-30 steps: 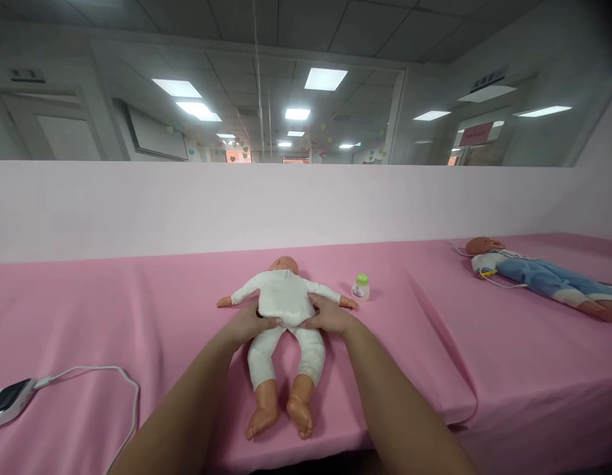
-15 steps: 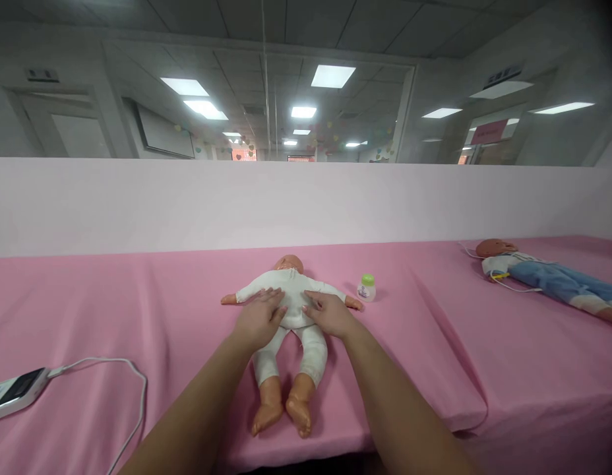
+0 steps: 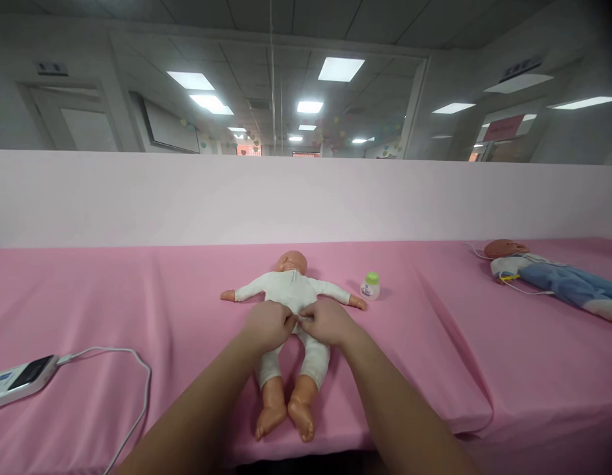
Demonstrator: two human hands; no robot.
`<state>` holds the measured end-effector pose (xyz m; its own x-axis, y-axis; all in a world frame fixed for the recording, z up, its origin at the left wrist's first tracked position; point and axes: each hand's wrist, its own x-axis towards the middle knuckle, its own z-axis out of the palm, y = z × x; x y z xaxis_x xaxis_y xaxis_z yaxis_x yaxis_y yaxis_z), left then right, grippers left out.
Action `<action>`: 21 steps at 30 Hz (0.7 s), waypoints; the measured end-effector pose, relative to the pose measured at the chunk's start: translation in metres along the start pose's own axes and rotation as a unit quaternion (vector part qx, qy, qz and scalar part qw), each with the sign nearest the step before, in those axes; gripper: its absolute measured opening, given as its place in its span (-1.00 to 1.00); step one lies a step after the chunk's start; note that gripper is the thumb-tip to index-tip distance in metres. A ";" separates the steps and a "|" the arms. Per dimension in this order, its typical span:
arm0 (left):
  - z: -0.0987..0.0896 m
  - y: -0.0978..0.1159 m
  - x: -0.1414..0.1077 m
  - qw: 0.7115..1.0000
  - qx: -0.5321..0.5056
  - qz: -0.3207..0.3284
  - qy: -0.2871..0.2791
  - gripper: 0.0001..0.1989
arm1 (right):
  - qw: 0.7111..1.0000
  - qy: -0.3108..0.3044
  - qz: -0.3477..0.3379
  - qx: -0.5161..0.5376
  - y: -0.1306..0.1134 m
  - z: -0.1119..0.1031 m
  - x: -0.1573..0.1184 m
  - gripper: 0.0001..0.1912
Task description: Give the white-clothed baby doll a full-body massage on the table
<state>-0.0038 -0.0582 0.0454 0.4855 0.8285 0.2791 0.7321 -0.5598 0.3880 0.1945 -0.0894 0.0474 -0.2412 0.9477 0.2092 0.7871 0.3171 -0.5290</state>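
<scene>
A baby doll in a white long-sleeved suit lies on the pink cloth, its head away from me, arms spread and bare feet toward me. Over the left side of its lower belly is my left hand, fingers curled, with thumb and fingertips together at the middle of the suit. My right hand mirrors it on the other side, also closed, its fingertips almost meeting the left ones. Both seem to pinch the suit's fabric, though the fingertips are small and partly hidden.
Right of the doll stands a small bottle with a green cap. A second doll in blue trousers lies at the far right. A white device with a cable rests at the left. Behind the pink-covered table runs a low white wall.
Both hands have slid down from the doll's chest to its lower belly and drawn together. Their spread fingers have curled closed. The view has shifted slightly.
</scene>
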 end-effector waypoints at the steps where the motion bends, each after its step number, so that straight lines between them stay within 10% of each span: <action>1: -0.002 0.001 0.000 1.000 0.019 0.004 0.009 -0.53 | 1.000 0.006 0.001 0.005 -0.001 0.000 0.000 -0.70; 9: 0.002 -0.001 0.002 0.996 0.076 0.026 0.038 -0.58 | 0.996 0.090 0.012 0.022 0.004 0.007 0.007 -0.70; 21: 0.002 -0.002 0.004 0.997 0.068 -0.007 -0.033 -0.48 | 1.000 0.004 0.026 -0.017 0.007 0.013 0.010 -0.63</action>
<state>-0.0019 -0.0534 0.0438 0.5025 0.8374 0.2149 0.7944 -0.5453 0.2675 0.1898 -0.0773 0.0347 -0.1955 0.9624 0.1888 0.8178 0.2662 -0.5102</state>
